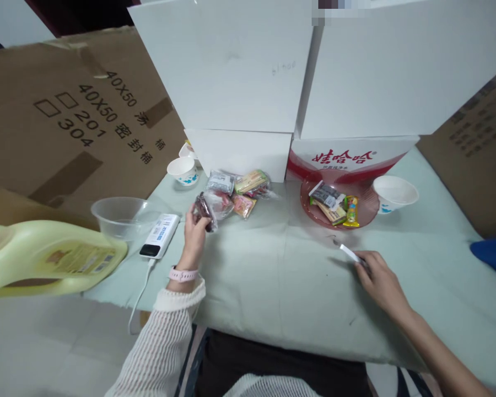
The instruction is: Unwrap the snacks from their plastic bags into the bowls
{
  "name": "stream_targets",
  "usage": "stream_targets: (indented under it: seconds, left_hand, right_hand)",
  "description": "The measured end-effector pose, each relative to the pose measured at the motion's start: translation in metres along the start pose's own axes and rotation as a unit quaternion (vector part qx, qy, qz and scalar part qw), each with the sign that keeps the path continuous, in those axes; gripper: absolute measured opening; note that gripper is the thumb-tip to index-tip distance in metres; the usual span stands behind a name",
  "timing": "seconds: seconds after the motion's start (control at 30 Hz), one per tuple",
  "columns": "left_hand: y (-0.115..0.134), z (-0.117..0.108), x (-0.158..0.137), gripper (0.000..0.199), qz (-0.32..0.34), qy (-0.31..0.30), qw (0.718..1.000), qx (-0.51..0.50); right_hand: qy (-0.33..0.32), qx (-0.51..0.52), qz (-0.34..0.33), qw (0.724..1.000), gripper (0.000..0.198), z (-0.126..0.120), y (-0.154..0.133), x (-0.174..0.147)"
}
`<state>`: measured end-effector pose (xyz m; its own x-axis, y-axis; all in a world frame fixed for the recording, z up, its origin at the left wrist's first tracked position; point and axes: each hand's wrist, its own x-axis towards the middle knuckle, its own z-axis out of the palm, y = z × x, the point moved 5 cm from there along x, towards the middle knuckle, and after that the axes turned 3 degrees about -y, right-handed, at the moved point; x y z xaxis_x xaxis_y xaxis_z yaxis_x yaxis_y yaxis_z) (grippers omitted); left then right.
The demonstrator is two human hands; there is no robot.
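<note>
My left hand (193,231), with a pink band at its wrist, is closed on a dark snack in a clear wrapper (205,210). Just beyond it lie several wrapped snacks (244,204) in a loose pile. In my right hand (378,273) is a thin white-handled utensil (351,253); its narrow tip points toward the bowl and is too blurred to name. The reddish see-through bowl (308,215) stands beyond that tip and holds several snack packets (334,204), one of them yellow.
A white paper cup (397,193) stands right of the bowl; another paper cup (184,170) is at the back left. A clear plastic bowl (116,212), a power bank (160,236) with a cable and a yellow jug (53,256) occupy the left. White boards (231,60) and cardboard (74,110) wall the table.
</note>
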<state>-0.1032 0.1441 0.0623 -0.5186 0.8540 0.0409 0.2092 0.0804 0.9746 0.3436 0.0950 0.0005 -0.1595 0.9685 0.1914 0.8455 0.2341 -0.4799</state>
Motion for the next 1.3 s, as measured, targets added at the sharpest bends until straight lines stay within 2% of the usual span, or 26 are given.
stream_targets:
  seconds: [0.07,0.1,0.17,0.2,0.23,0.27,0.33,0.4,0.53,0.67,0.8,0.93,1.0,1.1,1.17,1.23,1.3]
  left_hand:
    - [0.003,0.014,-0.028,0.047,-0.053,-0.072,0.992,-0.088]
    - [0.002,0.029,-0.045,0.045,-0.123,-0.143,0.961,-0.204]
    - [0.000,0.059,-0.081,0.046,-0.247,-0.241,0.863,-0.368]
    - [-0.002,0.073,-0.096,0.046,-0.292,-0.260,0.826,-0.407]
    - [-0.005,0.086,-0.110,0.048,-0.326,-0.271,0.800,-0.425]
    - [-0.010,0.097,-0.122,0.049,-0.347,-0.278,0.788,-0.426]
    - [-0.020,0.115,-0.138,0.047,-0.350,-0.287,0.798,-0.397]
    - [-0.029,0.127,-0.149,0.041,-0.334,-0.291,0.817,-0.369]
    - [-0.038,0.133,-0.160,0.044,-0.328,-0.282,0.826,-0.361]
    - [-0.039,0.128,-0.158,0.043,-0.315,-0.246,0.841,-0.366]
    - [-0.040,0.121,-0.150,0.034,-0.311,-0.211,0.846,-0.378]
    - [-0.043,0.116,-0.142,0.027,-0.335,-0.201,0.836,-0.385]
    - [-0.043,0.114,-0.140,0.028,-0.344,-0.201,0.832,-0.385]
    - [-0.044,0.114,-0.141,0.027,-0.347,-0.186,0.839,-0.375]
    - [-0.045,0.115,-0.144,0.024,-0.340,-0.165,0.852,-0.362]
    - [-0.045,0.117,-0.150,0.025,-0.323,-0.144,0.866,-0.354]
    - [-0.046,0.119,-0.157,0.040,-0.298,-0.119,0.885,-0.337]
  right_hand:
    - [-0.011,0.104,0.048,0.993,0.028,0.004,-0.009,-0.003]
    - [-0.025,0.163,0.075,0.984,0.029,0.009,-0.015,-0.005]
    - [-0.066,0.284,0.137,0.947,0.032,0.024,-0.027,-0.008]
    - [-0.085,0.341,0.168,0.921,0.035,0.033,-0.034,-0.010]
    - [-0.096,0.391,0.194,0.894,0.037,0.040,-0.042,-0.012]
    - [-0.100,0.433,0.214,0.870,0.040,0.045,-0.049,-0.014]
    - [-0.088,0.488,0.230,0.838,0.044,0.048,-0.065,-0.018]
    - [-0.062,0.504,0.213,0.835,0.044,0.042,-0.083,-0.020]
    - [-0.032,0.449,0.143,0.882,0.037,0.028,-0.117,-0.024]
    - [-0.109,0.351,0.086,0.926,0.035,0.043,-0.145,-0.037]
    - [-0.144,0.268,0.050,0.951,0.035,0.053,-0.155,-0.068]
    - [-0.180,0.215,0.008,0.960,0.032,0.044,-0.139,-0.086]
    - [-0.134,0.172,0.014,0.976,0.031,0.032,-0.112,-0.077]
    - [-0.024,0.064,0.052,0.996,0.033,0.010,-0.062,-0.046]
    - [-0.004,-0.005,0.052,0.999,0.034,0.005,-0.039,-0.023]
    - [0.022,-0.050,0.035,0.998,0.034,0.006,-0.036,-0.008]
    - [0.047,-0.039,0.007,0.998,0.033,0.012,-0.051,-0.005]
